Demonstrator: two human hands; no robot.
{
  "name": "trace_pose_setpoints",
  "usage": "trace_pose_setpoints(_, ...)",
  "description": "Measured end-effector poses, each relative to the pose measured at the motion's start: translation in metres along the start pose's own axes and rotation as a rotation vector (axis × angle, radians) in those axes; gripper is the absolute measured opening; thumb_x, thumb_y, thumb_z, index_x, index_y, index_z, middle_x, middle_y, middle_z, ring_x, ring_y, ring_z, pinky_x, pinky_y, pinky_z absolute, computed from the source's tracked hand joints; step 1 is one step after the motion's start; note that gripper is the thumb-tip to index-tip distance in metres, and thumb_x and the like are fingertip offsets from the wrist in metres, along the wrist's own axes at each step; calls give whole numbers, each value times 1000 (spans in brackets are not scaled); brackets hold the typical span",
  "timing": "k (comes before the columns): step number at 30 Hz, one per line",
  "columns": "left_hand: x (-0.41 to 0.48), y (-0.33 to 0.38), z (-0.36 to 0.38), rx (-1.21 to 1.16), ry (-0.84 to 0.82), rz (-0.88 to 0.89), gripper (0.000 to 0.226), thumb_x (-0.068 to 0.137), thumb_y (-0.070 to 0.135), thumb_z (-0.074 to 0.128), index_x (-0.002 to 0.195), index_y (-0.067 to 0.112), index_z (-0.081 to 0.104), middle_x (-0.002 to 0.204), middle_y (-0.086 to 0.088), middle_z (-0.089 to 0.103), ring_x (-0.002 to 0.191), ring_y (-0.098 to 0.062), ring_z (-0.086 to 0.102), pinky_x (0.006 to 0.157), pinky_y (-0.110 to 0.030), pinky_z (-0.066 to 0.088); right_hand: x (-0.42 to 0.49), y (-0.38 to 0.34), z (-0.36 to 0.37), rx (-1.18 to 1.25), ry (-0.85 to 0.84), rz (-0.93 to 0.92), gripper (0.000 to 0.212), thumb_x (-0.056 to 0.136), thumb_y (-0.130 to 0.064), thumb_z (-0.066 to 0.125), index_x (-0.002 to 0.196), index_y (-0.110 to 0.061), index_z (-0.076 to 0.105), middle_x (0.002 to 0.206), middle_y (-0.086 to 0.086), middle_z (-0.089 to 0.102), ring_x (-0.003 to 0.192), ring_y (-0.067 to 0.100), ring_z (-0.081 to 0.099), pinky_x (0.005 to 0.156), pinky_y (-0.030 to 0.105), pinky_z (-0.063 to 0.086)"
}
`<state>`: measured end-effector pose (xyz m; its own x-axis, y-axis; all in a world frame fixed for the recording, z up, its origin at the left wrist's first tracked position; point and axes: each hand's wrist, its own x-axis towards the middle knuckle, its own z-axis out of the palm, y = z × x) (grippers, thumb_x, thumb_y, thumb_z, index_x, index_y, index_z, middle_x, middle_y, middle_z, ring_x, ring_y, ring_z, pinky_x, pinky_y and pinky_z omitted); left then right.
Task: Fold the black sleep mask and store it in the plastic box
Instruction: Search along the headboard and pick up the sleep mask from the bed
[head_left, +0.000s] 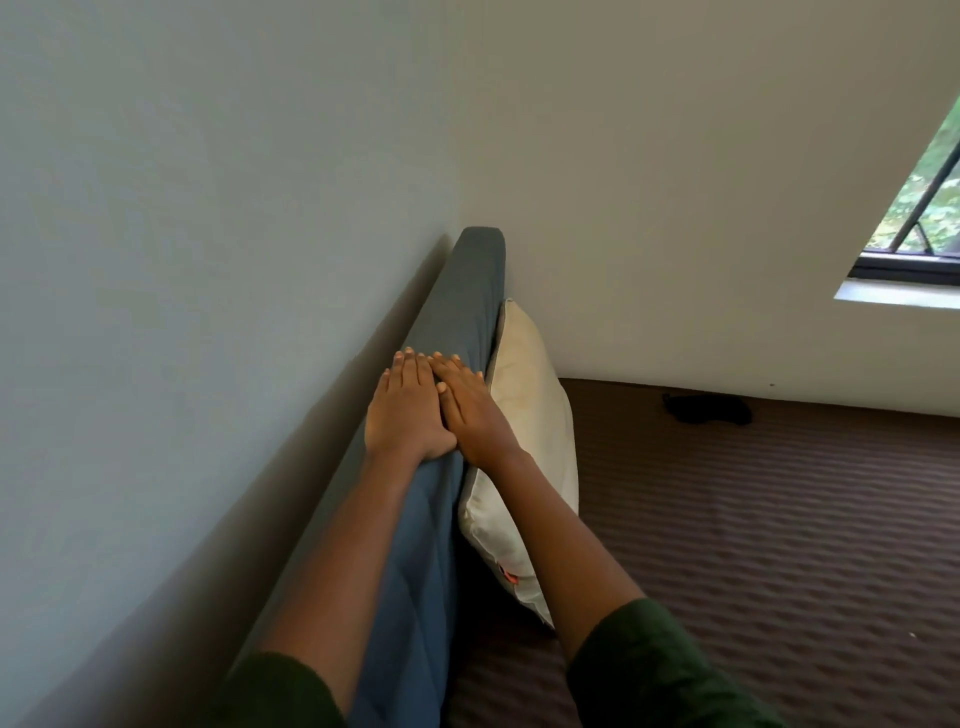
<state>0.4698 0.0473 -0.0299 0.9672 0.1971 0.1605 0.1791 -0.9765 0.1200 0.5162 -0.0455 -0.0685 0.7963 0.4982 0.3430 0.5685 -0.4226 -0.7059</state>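
The black sleep mask (707, 408) lies flat on the brown ribbed bed cover, at the far side against the wall. My left hand (406, 410) and my right hand (474, 406) rest side by side, fingers straight, on top of the blue-grey padded headboard (470, 291). Both hands hold nothing and are far to the left of the mask. No plastic box is in view.
A cream pillow (530, 415) leans against the headboard just right of my right hand. The brown ribbed bed cover (753, 545) fills the lower right. A grey wall runs along the left, and a window (924, 208) sits at the upper right.
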Motion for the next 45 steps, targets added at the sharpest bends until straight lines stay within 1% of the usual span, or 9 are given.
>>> trace_pose_setpoints(12, -1, 4, -2, -18, 14, -11, 95, 79, 37, 62, 151, 5, 9, 160, -14, 10, 150, -24, 6, 123, -37, 11, 6, 7, -5, -121, -11, -73, 44, 103, -21, 29, 145, -14, 36, 152, 4, 37, 145, 19, 23, 122, 42, 11)
trace_pose_setpoints(15, 0, 4, -2, -10, 4, -18, 98, 78, 39, 62, 152, 6, 6, 161, -12, 8, 150, -23, 5, 123, -37, 10, 7, 9, -4, -136, -19, -65, 46, 103, -23, 26, 148, -14, 29, 155, 4, 29, 147, 19, 17, 122, 41, 8)
trace_pose_setpoints(18, 9, 8, -1, 18, -20, -48, 96, 82, 39, 58, 153, 6, 2, 161, -12, 3, 150, -23, 2, 123, -36, 7, 15, 13, -8, -121, -64, 4, 48, 104, -24, 24, 150, -14, 20, 159, 4, 18, 148, 17, 10, 121, 38, 3)
trace_pose_setpoints(22, 41, 19, 0, 31, -6, -89, 88, 87, 42, 49, 153, 5, 3, 161, -11, 4, 150, -22, 2, 123, -36, 7, 48, 27, -31, -222, -131, 4, 49, 104, -25, 24, 150, -11, 19, 159, 6, 16, 148, 21, 9, 120, 41, 3)
trace_pose_setpoints(24, 60, 25, 3, 52, -2, -110, 89, 87, 45, 48, 152, 5, 3, 161, -11, 5, 150, -22, 3, 123, -36, 6, 69, 40, -42, -220, -190, 17, 49, 103, -26, 25, 150, -12, 19, 159, 8, 14, 148, 24, 9, 119, 45, 6)
trace_pose_setpoints(28, 101, 32, 10, 62, -9, -123, 92, 87, 50, 50, 153, 6, 3, 162, -9, 4, 150, -20, 2, 123, -35, 5, 118, 64, -52, -267, -283, 3, 50, 103, -30, 23, 151, -18, 16, 160, 7, 10, 148, 27, 8, 117, 52, 6)
trace_pose_setpoints(32, 133, 31, 18, 70, 5, -145, 102, 80, 54, 58, 153, 8, 3, 162, -7, 4, 150, -18, 2, 123, -34, 5, 167, 84, -57, -341, -271, -75, 50, 103, -32, 24, 150, -17, 20, 160, 8, 13, 148, 27, 7, 117, 51, 3)
trace_pose_setpoints(38, 139, 26, 28, 72, 3, -164, 109, 76, 61, 60, 153, 10, 3, 162, -5, 3, 150, -15, 3, 123, -32, 6, 171, 106, -41, -170, -154, -118, 49, 102, -30, 30, 148, -14, 27, 158, 6, 21, 148, 24, 9, 119, 49, 8)
trace_pose_setpoints(45, 142, 24, 23, 23, 1, -174, 109, 75, 61, 62, 153, 11, 5, 162, -3, 5, 150, -15, 6, 123, -33, 10, 173, 104, -40, -115, -167, -109, 50, 102, -29, 28, 149, -14, 23, 159, 6, 15, 149, 24, 3, 120, 47, 5)
